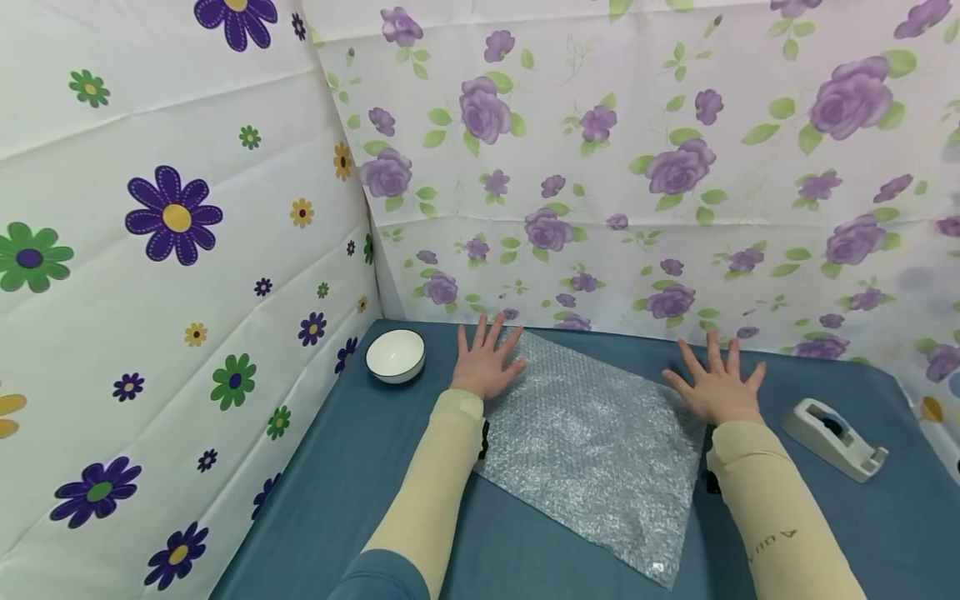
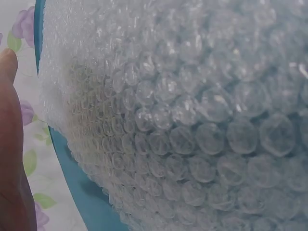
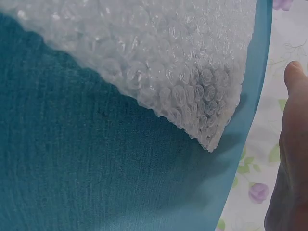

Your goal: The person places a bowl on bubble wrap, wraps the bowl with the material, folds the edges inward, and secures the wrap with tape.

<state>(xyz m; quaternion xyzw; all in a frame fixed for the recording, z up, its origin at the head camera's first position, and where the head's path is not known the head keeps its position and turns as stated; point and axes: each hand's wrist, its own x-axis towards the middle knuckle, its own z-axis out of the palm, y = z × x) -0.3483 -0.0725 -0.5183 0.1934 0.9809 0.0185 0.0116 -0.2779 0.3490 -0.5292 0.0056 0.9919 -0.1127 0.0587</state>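
Observation:
A sheet of clear bubble wrap [image 1: 600, 442] lies flat on the blue-covered table, turned at an angle. My left hand [image 1: 485, 363], fingers spread, is over its upper left edge. Over the upper right corner is my right hand [image 1: 722, 387], its fingers also spread and straight. Neither hand holds anything, and contact with the sheet cannot be made out. In the left wrist view the bubble wrap [image 2: 183, 120] fills most of the picture, with the thumb [image 2: 10, 144] at the left. One pointed corner of the bubble wrap [image 3: 192, 82] shows in the right wrist view.
Left of the left hand stands a white bowl [image 1: 395, 356] with a dark rim. A white tape dispenser [image 1: 834, 438] sits right of the right hand. Flowered cloth [image 1: 600, 167] hangs behind the table [image 1: 330, 475], and another flowered cloth [image 1: 150, 333] hangs along its left side.

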